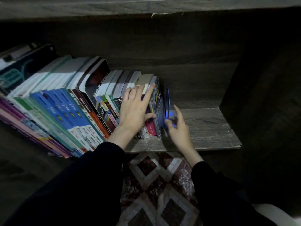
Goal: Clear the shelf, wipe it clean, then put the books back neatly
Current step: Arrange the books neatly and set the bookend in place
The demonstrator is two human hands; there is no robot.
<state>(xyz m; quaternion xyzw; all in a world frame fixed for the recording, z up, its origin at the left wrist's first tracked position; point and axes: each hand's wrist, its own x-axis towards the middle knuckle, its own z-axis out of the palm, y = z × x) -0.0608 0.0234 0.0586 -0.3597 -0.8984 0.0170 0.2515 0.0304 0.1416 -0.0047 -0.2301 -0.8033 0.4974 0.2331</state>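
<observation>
A long row of books [68,103] stands on the grey wooden shelf [206,128], leaning left and filling its left and middle. My left hand [135,110] lies with spread fingers on the tops of the rightmost books, its thumb against a dark blue book [158,101]. Just right of that, my right hand [177,128] pinches a thin blue book [167,103] that stands at the end of the row; it is blurred by motion.
The shelf's right part is bare wood up to the side wall [244,95]. A board [146,7] runs overhead. A patterned rug [156,185] covers the floor below the shelf edge. Something white [276,212] sits at the lower right.
</observation>
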